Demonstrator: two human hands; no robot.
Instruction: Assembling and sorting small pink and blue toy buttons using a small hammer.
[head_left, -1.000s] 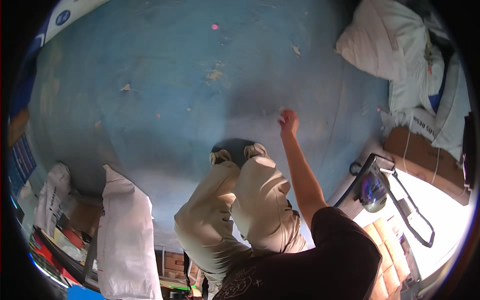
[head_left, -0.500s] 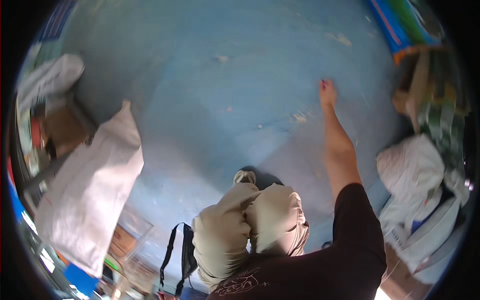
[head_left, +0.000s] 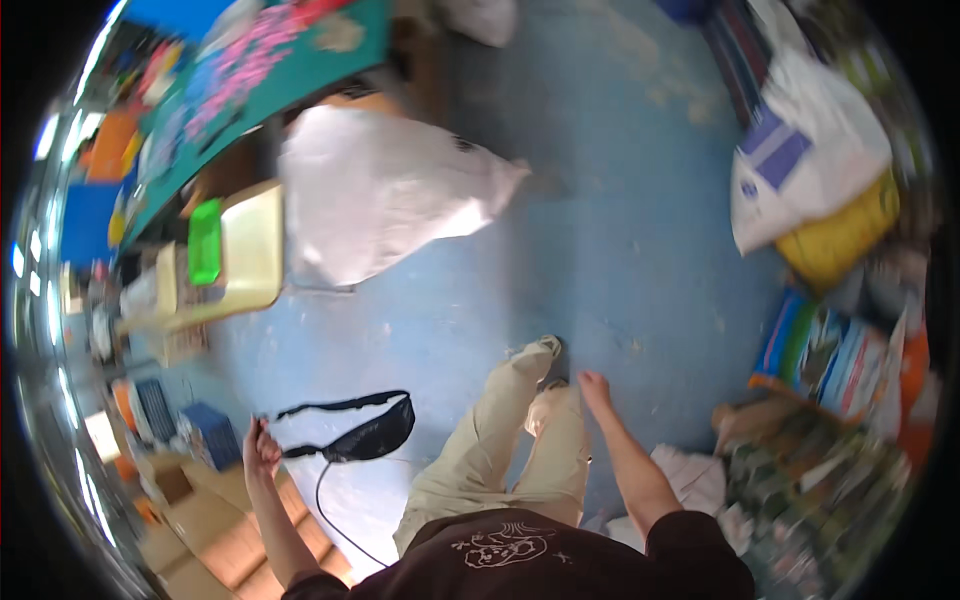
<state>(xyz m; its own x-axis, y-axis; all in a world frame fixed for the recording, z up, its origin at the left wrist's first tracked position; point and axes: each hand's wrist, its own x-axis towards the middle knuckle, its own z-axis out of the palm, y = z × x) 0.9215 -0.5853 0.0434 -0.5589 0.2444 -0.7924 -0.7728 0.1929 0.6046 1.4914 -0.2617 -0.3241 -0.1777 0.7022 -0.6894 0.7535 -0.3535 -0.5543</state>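
My left hand (head_left: 262, 447) is closed on the strap end of a small black waist bag (head_left: 372, 432), which hangs out to my left above the blue floor. The strap loops from my fingers to the bag's far end. A thin dark cord (head_left: 320, 500) curves down below the bag toward my body. My right hand (head_left: 594, 388) hangs beside my right knee, touching nothing I can make out. Its fingers are blurred and partly turned from view, so whether it holds anything does not show.
A big white sack (head_left: 385, 190) stands ahead left, beside a yellow chair (head_left: 255, 245) with a green tray (head_left: 204, 242) and a green-topped table (head_left: 345, 50). Cardboard boxes (head_left: 210, 520) sit at lower left. White sacks (head_left: 820, 140) and bags (head_left: 830, 355) line the right.
The view has turned left, bringing the table and chair in. My left hand now shows, with the waist bag raised and swung outward. My right arm has dropped from far ahead to beside my knee.
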